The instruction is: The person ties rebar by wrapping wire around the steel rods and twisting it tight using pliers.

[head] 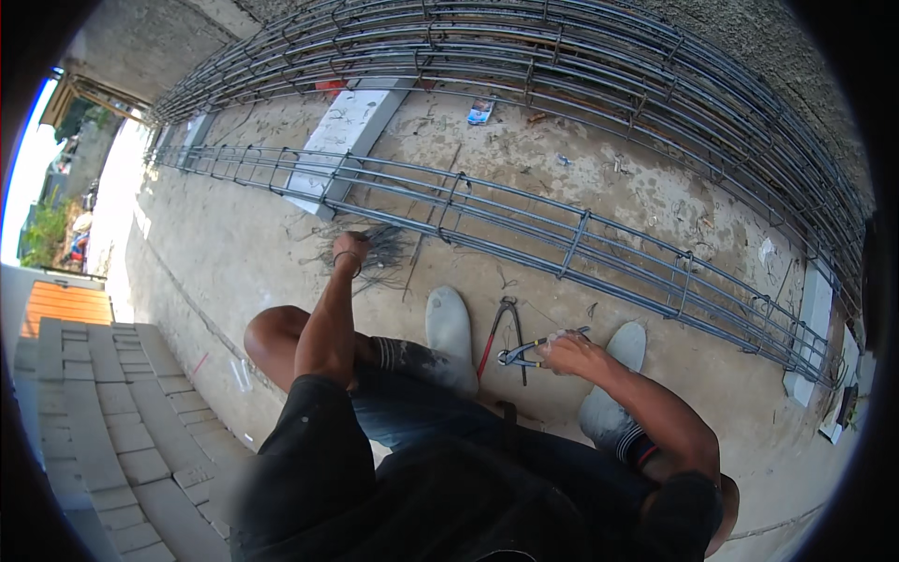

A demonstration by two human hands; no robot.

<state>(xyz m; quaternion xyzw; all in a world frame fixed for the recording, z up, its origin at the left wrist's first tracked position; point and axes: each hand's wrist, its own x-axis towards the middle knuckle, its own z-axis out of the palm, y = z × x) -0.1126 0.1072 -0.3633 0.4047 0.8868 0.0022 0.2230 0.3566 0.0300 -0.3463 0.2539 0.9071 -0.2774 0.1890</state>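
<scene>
My left hand (351, 247) is at a loose pile of thin tie wire (385, 254) on the concrete floor; its fingers are partly hidden, so I cannot tell whether they grip any wire. My right hand (567, 353) holds a pair of end-cutting pincers (523, 351) by the handles, jaws pointing left. A second pair of pincers with a red handle (487, 345) lies on the floor between my boots. In front of both hands a long rebar cage (449, 204) with square stirrups runs crosswise, resting on white blocks (309, 184).
More rebar cages (491, 42) are stacked along the rough wall beyond. Grey blocks (119, 421) are piled at the lower left. A small blue packet (480, 111) and wire scraps lie on the floor. Another white block (811, 337) supports the cage's right end.
</scene>
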